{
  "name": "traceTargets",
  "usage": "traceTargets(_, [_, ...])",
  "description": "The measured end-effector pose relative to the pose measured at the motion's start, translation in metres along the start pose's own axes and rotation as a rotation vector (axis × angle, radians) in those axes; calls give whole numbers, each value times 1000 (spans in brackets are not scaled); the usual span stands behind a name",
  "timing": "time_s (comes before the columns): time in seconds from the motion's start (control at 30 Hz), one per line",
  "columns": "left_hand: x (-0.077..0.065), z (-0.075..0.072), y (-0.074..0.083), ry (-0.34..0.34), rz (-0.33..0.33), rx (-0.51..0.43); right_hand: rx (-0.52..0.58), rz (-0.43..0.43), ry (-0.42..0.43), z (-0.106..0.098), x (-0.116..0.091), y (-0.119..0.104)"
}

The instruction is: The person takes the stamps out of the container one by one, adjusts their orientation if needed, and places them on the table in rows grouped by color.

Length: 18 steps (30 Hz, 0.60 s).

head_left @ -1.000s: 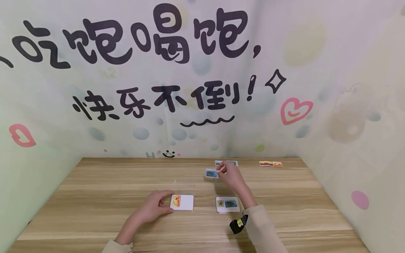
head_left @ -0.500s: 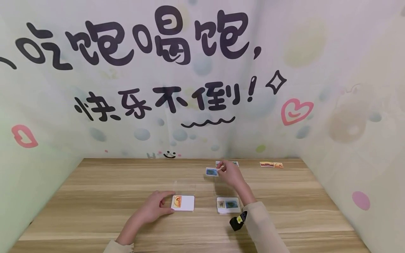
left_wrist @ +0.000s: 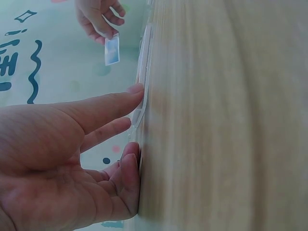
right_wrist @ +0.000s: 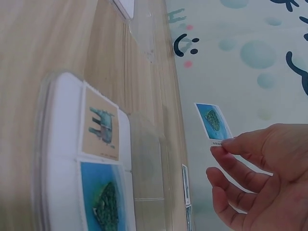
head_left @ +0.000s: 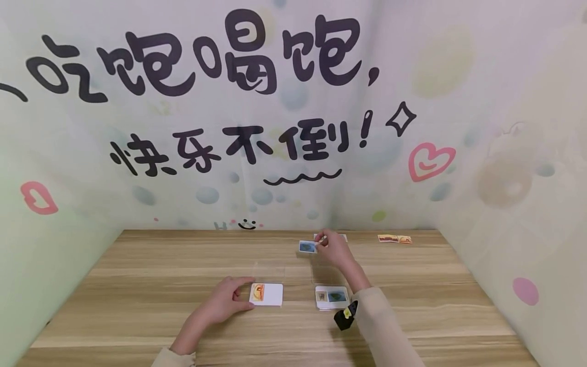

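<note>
My right hand (head_left: pixel 337 250) pinches a small stamp (right_wrist: pixel 214 121) between thumb and fingertips above the back of the table. It shows a green island on blue. Below lies a clear case (right_wrist: pixel 41 159), its white card (head_left: pixel 331 306) bearing a tan animal stamp (right_wrist: pixel 101 126) and a similar island stamp (right_wrist: pixel 103 197). My left hand (head_left: pixel 224 300) holds the left end of another clear case (left_wrist: pixel 144 72), thumb and index finger at its near and far corners. An orange stamp (head_left: pixel 258 292) lies on the left part of that case's white card (head_left: pixel 273 294).
Transparent lids (right_wrist: pixel 147 168) fold out behind both cases. More stamps (head_left: pixel 342 238) lie at the back edge, partly hidden by my right hand. A pair of orange-red stamps (head_left: pixel 394 239) lies farther right. A printed cloth wall (head_left: pixel 293 204) rises behind the wooden table (head_left: pixel 137 285).
My right hand has risen slightly with the stamp. My left hand stays at its case, and the head view has shifted a little.
</note>
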State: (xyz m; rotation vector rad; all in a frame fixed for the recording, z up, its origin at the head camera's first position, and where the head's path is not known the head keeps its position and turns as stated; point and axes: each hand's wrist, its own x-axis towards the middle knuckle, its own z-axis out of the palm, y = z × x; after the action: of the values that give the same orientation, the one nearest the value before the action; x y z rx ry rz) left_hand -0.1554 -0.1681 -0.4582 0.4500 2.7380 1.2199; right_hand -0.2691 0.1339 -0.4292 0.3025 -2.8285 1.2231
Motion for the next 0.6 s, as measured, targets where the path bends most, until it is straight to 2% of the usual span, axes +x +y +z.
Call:
traceTargets(0.4, [1,-1,2,0,-9,-9,-5,50,-14,0,9,2])
traceTargets(0.6, [0,-1,1,-3,2,-5,-16,48,-18,1,12,5])
